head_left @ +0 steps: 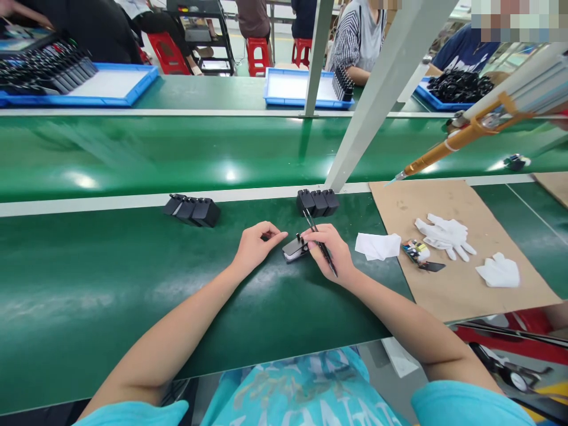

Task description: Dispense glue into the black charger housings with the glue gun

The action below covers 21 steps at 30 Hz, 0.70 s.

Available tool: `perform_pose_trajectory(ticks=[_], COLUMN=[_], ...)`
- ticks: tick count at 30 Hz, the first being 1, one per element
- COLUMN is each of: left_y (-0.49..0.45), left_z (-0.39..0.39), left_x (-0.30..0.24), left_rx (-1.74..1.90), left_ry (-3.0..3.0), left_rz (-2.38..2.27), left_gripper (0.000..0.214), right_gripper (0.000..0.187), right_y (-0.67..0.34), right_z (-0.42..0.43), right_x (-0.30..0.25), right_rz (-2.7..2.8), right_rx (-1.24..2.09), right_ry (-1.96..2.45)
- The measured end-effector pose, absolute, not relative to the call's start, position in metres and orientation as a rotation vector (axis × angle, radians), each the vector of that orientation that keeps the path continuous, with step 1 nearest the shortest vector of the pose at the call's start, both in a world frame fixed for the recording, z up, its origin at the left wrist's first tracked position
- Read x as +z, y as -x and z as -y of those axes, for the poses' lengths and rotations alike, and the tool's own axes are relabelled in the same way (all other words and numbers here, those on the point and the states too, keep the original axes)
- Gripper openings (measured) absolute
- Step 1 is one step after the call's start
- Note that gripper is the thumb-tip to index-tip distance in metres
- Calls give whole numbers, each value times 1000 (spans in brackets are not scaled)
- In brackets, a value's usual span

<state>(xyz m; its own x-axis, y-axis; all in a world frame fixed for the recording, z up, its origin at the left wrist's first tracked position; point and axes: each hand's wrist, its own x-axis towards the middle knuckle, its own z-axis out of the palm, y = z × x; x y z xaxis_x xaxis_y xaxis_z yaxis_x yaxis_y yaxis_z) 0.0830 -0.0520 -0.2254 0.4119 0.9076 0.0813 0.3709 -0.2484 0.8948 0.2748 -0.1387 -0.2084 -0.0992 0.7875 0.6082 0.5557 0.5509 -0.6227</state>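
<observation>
On the green bench lies a small black device with a grey side and short black prongs on top. My right hand has a pair of dark tweezers tucked in it, tips pointing away from me, while its fingertips touch the device's right end. Just left of the device, my left hand is closed in a loose pinch, thumb and forefinger tips close together; whether something small is between them cannot be made out. Beyond my right hand stands a row of black blocks, and another row of black blocks is farther left.
A folded white cloth lies to the right. Brown cardboard bears white gloves and a small circuit board. An orange tool hangs above it. A slanted white post rises ahead; blue trays and people are across the green belt.
</observation>
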Motion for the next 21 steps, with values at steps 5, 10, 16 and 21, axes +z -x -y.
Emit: perform_pose_trajectory(ticks=[5, 10, 16, 21], left_y=[-82, -82, -79, -78], left_z=[55, 60, 56, 59], left_x=[-222, -216, -219, -224], left_rx=[759, 782, 617, 527], left_ry=[-1924, -2003, -2062, -2234], left_rz=[-1052, -859, -618, -465], left_gripper=[33, 35, 43, 73], right_gripper=[28, 27, 24, 31], right_y=[-275, -275, -274, -275], right_z=[138, 139, 140, 142], right_x=[-208, -208, -212, -214], right_rz=[1781, 1776, 1770, 1704], right_rx=[273, 275, 332, 506], right_ry=[1107, 1118, 1079, 1081])
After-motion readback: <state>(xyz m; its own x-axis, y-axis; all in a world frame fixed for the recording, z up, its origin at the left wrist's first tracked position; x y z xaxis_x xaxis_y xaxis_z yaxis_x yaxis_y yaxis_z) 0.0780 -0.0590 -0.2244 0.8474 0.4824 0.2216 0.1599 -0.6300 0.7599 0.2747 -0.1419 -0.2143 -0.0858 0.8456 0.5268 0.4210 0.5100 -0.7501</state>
